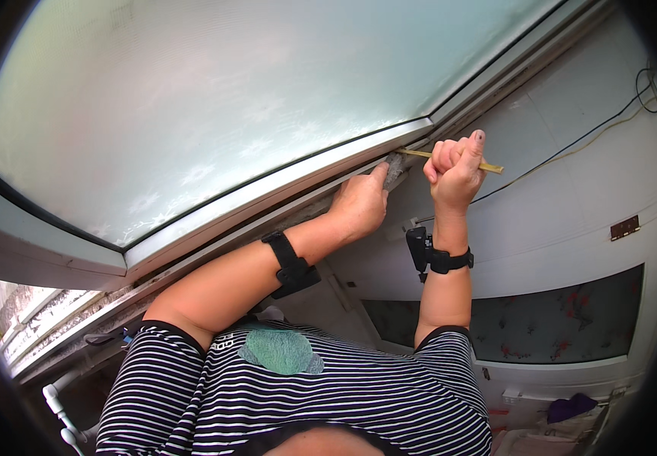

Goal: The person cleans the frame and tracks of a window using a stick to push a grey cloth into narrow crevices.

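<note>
My left hand (362,202) is at the corner of the window's lower frame, its index finger pressed along a rumpled grey cloth (395,169). The rest of that hand's grip is partly hidden behind the fingers. In a fist, thumb up, my right hand (455,171) holds a thin yellowish stick (417,153), probably wood or bamboo. One end juts out past the fist; the other reaches the window track (283,208) beside the cloth. Above both hands stands the frosted window pane (237,108) in its white frame (277,174).
To the right is a white wall panel (556,165) with dark and yellow cables (573,145) running across it. A dark patterned panel (556,319) sits lower right, near a purple cloth (571,408). White pipework (58,404) stands at lower left. Each forearm wears a black strapped device (294,271).
</note>
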The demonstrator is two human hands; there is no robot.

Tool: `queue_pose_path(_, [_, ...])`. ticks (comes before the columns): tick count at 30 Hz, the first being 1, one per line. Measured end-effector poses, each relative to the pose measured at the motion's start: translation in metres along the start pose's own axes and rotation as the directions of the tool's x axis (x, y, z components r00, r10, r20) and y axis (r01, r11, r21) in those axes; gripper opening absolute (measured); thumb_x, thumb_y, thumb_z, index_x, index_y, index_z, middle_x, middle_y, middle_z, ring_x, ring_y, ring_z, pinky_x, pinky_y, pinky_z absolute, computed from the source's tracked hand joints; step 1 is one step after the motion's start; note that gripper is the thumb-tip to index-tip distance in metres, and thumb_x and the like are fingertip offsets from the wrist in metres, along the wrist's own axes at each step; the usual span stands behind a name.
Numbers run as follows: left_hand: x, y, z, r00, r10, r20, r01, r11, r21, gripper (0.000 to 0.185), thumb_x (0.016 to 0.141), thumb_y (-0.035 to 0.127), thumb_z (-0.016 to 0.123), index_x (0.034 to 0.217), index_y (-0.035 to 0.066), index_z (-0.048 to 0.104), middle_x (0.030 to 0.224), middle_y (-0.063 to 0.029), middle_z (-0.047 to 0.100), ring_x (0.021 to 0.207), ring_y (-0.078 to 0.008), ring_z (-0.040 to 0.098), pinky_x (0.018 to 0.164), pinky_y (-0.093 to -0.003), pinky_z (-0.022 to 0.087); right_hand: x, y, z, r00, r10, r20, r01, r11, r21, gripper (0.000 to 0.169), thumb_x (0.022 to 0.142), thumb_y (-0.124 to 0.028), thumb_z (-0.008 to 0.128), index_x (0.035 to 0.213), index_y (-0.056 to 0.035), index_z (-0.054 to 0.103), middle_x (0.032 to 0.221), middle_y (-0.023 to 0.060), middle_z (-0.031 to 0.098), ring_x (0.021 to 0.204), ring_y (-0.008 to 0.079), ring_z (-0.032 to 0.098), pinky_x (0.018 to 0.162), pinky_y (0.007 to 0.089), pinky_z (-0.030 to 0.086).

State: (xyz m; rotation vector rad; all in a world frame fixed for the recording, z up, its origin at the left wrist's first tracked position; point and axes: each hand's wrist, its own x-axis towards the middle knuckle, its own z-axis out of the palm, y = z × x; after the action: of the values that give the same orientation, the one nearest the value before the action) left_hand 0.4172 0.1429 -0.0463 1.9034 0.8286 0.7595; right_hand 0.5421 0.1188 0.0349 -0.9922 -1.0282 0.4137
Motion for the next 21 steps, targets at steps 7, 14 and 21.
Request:
queue_pose_path(7, [0.005, -0.004, 0.011, 0.999, 0.038, 0.008, -0.037, 0.993, -0.113, 0.037, 0.089, 0.021, 0.053, 0.121, 0.002, 0.047, 0.085, -0.0247, 0.064, 0.085, -0.0423, 0.062, 0.073, -0.0456, 0.048, -0.042, 0.029, 0.008, 0.874, -0.358, 0.329, 0.486, 0.659, -0.573, 0.040, 0.099, -0.019, 0.037, 0.062, -0.0029, 0.040, 0.053, 0.0132, 0.042, 0.044, 0.0319, 0.044, 0.042, 0.0380, 0.034])
queue_pose_path(14, [0.001, -0.022, 0.009, 0.992, 0.103, -0.077, -0.127, 0.879, -0.460, 0.022, 0.085, 0.024, 0.060, 0.092, 0.004, 0.058, 0.088, -0.0160, 0.064, 0.085, -0.0270, 0.061, 0.072, -0.0363, 0.048, -0.042, 0.038, 0.040, 0.726, -0.505, 0.467, 0.687, 0.512, -0.515, 0.034, 0.093, -0.007, 0.050, 0.060, -0.0038, 0.042, 0.053, 0.0132, 0.039, 0.047, 0.0329, 0.043, 0.045, 0.0398, 0.037])
queue_pose_path(21, [0.008, -0.022, 0.018, 0.981, 0.130, -0.141, -0.158, 0.964, -0.212, 0.051, 0.087, 0.007, 0.051, 0.137, 0.005, 0.041, 0.098, -0.0263, 0.064, 0.090, -0.0379, 0.063, 0.081, -0.0395, 0.048, -0.051, 0.002, 0.014, 0.862, -0.434, 0.261, 0.501, 0.810, -0.306, 0.041, 0.099, -0.019, 0.044, 0.063, -0.0004, 0.039, 0.053, 0.0106, 0.033, 0.044, 0.0263, 0.038, 0.044, 0.0353, 0.031])
